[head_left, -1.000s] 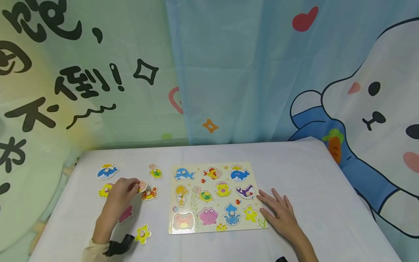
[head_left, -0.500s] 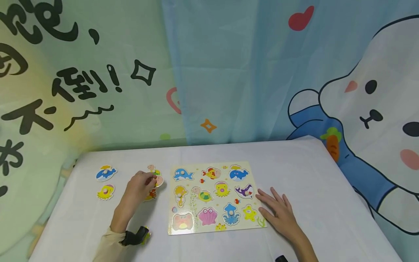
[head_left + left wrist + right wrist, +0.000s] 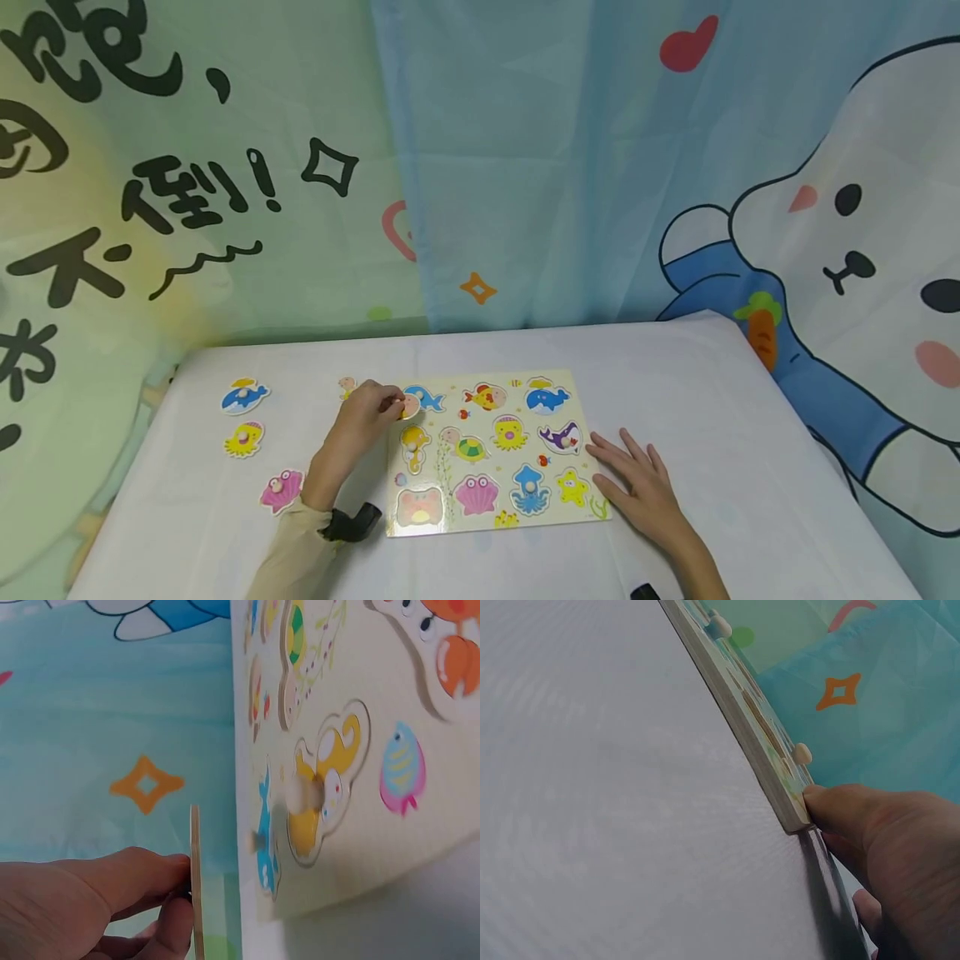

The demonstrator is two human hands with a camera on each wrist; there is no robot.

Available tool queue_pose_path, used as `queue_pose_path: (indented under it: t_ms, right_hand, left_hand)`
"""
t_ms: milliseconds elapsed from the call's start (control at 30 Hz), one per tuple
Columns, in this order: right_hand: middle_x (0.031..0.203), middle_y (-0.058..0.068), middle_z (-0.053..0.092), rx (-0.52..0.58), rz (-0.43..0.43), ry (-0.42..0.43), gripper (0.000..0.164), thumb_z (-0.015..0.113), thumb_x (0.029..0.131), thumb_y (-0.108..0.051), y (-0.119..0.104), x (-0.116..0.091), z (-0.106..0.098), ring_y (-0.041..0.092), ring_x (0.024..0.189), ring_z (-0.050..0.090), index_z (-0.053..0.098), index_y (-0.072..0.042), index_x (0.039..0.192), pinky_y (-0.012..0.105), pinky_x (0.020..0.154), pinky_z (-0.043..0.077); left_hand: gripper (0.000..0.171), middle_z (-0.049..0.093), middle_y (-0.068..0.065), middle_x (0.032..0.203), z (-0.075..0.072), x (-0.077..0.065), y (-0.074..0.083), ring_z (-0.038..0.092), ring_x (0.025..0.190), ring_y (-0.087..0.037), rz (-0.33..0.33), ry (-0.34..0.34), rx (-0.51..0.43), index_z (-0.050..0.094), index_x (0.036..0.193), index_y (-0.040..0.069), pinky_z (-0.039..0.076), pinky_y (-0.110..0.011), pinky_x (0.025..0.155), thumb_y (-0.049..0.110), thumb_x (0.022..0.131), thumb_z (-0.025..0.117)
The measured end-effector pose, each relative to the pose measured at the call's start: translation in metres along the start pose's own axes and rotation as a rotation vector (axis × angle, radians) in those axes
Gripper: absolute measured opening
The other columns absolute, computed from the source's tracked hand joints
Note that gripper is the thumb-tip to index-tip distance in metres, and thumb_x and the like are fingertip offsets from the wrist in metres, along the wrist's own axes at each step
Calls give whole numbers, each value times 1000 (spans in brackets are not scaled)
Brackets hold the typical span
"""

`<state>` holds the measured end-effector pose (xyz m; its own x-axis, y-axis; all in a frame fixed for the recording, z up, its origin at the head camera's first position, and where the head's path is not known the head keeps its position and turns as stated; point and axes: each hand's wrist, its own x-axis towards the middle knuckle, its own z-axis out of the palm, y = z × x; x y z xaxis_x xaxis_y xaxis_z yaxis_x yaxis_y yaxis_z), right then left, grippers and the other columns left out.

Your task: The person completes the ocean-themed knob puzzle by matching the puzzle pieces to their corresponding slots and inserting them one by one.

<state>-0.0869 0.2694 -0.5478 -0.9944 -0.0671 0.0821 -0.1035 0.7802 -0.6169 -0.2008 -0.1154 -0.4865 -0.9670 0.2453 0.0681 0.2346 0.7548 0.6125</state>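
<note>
My left hand (image 3: 367, 414) pinches a thin wooden knob puzzle piece (image 3: 409, 407) with a pinkish face, held over the top left corner of the puzzle board (image 3: 480, 523). In the left wrist view this piece (image 3: 196, 885) shows edge-on, between thumb and fingers on one side and the board on the other. It partly covers the blue dolphin (image 3: 429, 400) in the head view; a yellow seahorse piece (image 3: 413, 450) with a knob sits just below. My right hand (image 3: 637, 487) lies with fingers spread at the board's right edge, its thumb (image 3: 840, 810) touching the near corner.
Loose pieces lie left of the board: a blue whale (image 3: 243, 397), a yellow octopus (image 3: 243, 440) and a pink shell (image 3: 282, 492). A turtle piece (image 3: 347, 385) is mostly hidden behind the left hand. A printed curtain (image 3: 510, 167) hangs behind the white table (image 3: 750, 467).
My left hand has carried the pinched piece rightward from among the loose pieces to over the board's upper left. The pink shell shows again beside the forearm. My right hand has stayed in place.
</note>
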Motion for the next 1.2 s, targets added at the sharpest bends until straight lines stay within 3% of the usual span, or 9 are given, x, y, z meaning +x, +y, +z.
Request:
queue_pose_path:
  t_ms: [200, 433, 700, 933, 1067, 1200]
  right_hand:
    - [145, 11, 51, 0, 1, -13, 42, 62, 91, -30, 0, 1, 0, 47, 143, 23, 60, -17, 131, 69, 110, 4]
    - [145, 11, 51, -7, -4, -7, 42, 63, 91, -28, 2, 1, 0, 47, 143, 23, 60, -16, 131, 69, 110, 5]
    - [144, 12, 52, -7, -10, 2, 42, 63, 91, -28, 2, 1, -2, 48, 142, 24, 60, -16, 131, 70, 110, 6]
    - [144, 12, 52, -6, -16, 5, 42, 63, 90, -28, 1, 1, -2, 48, 142, 24, 61, -15, 130, 70, 110, 6]
    - [144, 12, 52, -6, -17, -1, 42, 63, 91, -28, 1, 1, -1, 48, 142, 24, 61, -16, 130, 70, 109, 6]
    - [144, 11, 52, -13, -10, -7, 42, 63, 91, -29, 0, 0, -2, 48, 142, 24, 60, -16, 131, 69, 110, 6]
  left_hand:
    - [9, 60, -4, 74, 5, 8, 7, 47, 75, -14, 33, -44, 2, 70, 85, 3, 41, -26, 69, 9, 89, 65]
    - [15, 57, -3, 69, 12, 21, 19, 45, 67, -13, 70, -93, -43, 68, 75, 5, 38, -24, 62, 7, 90, 65]
    - [13, 57, -1, 68, 31, 44, 37, 44, 64, -13, 107, -176, -78, 70, 80, 5, 37, -23, 60, 9, 91, 64]
    - [12, 64, -6, 75, 49, 62, 54, 45, 66, -12, 170, -234, -50, 72, 84, 3, 38, -22, 62, 8, 91, 64]
    - [15, 62, -6, 71, 60, 67, 59, 45, 58, -11, 168, -287, -57, 70, 82, 2, 35, -22, 57, 8, 93, 61]
    - [15, 59, -4, 73, 69, 70, 63, 47, 63, -13, 134, -307, -30, 68, 82, 2, 38, -24, 61, 9, 93, 61]
